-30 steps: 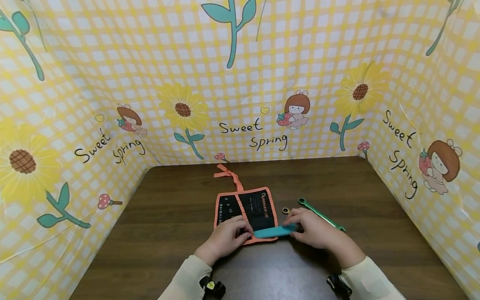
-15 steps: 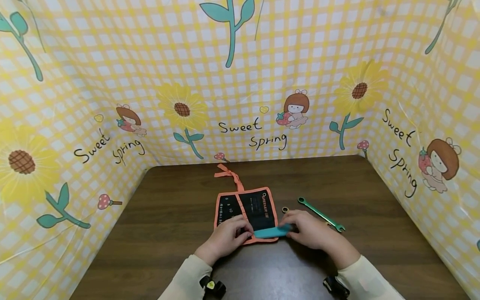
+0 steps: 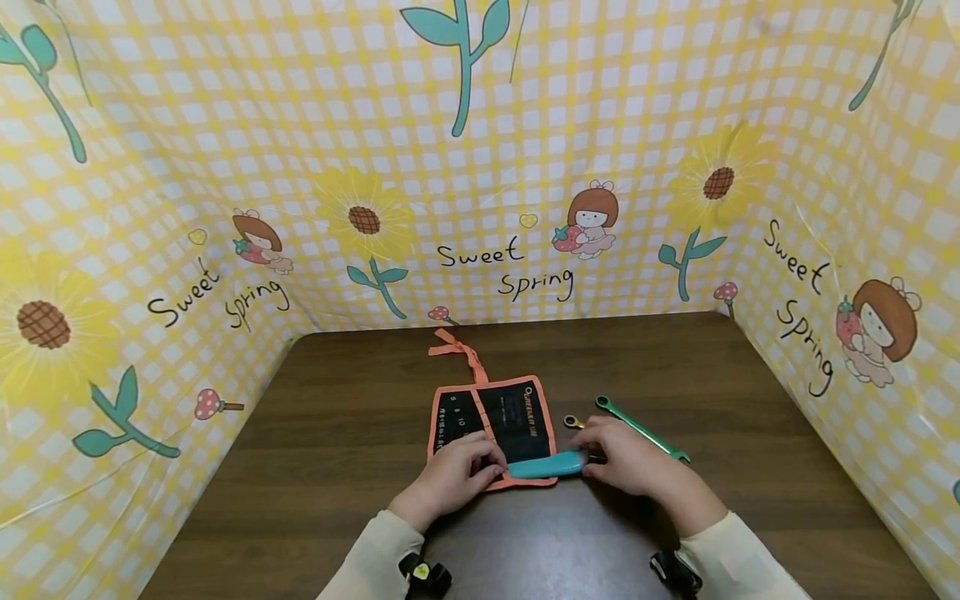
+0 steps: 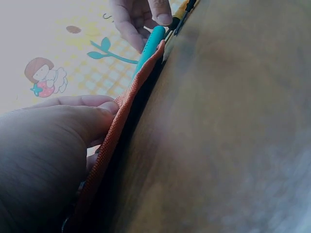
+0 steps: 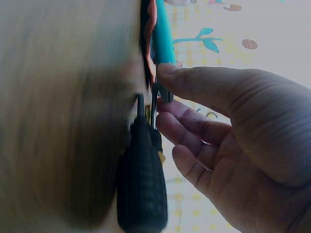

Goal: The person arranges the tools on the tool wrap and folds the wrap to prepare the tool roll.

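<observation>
A black fabric tool pouch point(image 3: 517, 417) with orange edging lies flat on the table. My left hand point(image 3: 457, 471) pinches its orange near edge between thumb and fingers, as the left wrist view shows. Across the pouch's lower right part lies a long teal tool point(image 3: 543, 465) with a dark tip; its exact kind is unclear. My right hand point(image 3: 626, 458) pinches the tool's right end, with the thumb point(image 5: 189, 80) on it in the right wrist view. A black-handled screwdriver point(image 5: 142, 179) lies close to the right fingers; the right hand mostly hides it in the head view.
A green combination wrench point(image 3: 641, 429) lies just beyond the right hand. The ring end of a gold-coloured wrench point(image 3: 573, 422) shows beside it. Orange tie straps point(image 3: 457, 350) stretch from the pouch's far edge. A checked cloth point(image 3: 480, 167) walls the table's back and sides.
My right hand has shifted slightly left and then back right at the teal tool's end. The left hand and the pouch have stayed in place.
</observation>
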{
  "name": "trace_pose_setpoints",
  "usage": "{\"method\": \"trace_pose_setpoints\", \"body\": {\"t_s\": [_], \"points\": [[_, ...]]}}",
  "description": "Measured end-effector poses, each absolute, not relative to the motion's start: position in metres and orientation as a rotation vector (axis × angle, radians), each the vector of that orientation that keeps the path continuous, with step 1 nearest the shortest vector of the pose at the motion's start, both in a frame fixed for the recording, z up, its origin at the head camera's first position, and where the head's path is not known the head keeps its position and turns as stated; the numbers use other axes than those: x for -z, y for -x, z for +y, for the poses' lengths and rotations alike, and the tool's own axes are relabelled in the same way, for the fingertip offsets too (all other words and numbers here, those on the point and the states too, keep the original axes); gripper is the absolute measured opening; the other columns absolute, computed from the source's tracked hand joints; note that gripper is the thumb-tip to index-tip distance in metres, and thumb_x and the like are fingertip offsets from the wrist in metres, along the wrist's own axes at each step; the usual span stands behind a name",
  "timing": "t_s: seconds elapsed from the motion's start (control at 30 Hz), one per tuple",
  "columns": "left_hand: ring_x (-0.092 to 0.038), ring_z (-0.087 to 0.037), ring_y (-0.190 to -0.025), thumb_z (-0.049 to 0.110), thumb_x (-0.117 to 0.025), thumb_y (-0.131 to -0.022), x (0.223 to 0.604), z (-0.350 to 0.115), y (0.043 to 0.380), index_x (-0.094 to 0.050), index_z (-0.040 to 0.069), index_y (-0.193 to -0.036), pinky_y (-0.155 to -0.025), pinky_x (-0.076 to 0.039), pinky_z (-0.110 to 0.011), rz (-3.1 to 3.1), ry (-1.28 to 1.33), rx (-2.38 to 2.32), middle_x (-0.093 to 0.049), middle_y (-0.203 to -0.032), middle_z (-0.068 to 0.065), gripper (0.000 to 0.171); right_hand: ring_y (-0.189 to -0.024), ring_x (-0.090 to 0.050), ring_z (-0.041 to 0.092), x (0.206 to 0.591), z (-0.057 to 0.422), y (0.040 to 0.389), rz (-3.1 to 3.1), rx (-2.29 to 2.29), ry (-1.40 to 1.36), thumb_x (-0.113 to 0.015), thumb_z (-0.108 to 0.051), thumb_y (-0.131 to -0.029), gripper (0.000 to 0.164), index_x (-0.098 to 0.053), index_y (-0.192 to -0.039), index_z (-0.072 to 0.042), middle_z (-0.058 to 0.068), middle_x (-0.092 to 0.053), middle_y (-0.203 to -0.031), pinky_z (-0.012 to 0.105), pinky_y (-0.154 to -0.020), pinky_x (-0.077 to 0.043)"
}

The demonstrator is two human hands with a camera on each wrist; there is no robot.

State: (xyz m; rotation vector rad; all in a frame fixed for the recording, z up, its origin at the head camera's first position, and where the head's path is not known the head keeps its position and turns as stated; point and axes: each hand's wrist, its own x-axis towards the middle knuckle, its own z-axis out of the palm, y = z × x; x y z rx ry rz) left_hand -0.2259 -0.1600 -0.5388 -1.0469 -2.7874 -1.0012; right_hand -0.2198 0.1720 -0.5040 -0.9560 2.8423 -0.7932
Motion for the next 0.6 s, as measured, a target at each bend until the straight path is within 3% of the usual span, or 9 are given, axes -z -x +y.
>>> {"method": "trace_pose_setpoints", "body": {"t_s": [0.13, 0.6], "points": [[-0.054, -0.004, -0.076, 0.026, -0.073, -0.102, 0.538, -0.1601, 0.2256, -0.072, 0.036, -0.101, -0.069, -0.049, -0.025, -2.796, 1.042, 1.009, -0.058, -0.099, 0.02, 0.01, -0.08, -0.057, 0.009, 0.5044, 0.1764, 0.22, 2.875, 0.8, 0.946, -0.086, -0.011, -0.086, 0.03, -0.079, -0.114, -0.009, -0.008, -0.059, -0.092, 0.029, -0.071, -0.05], [-0.053, -0.002, -0.076, 0.023, -0.073, -0.101, 0.5365, -0.1607, 0.2243, -0.073, 0.033, -0.102, -0.069, -0.05, -0.024, -2.762, 1.068, 1.003, -0.057, -0.099, 0.019, 0.01, -0.077, -0.055, 0.008, 0.5012, 0.1737, 0.2185, 2.871, 0.792, 0.949, -0.086, -0.013, -0.088, 0.022, -0.079, -0.109, -0.013, -0.008, -0.056, -0.09, 0.027, -0.068, -0.048]]}}
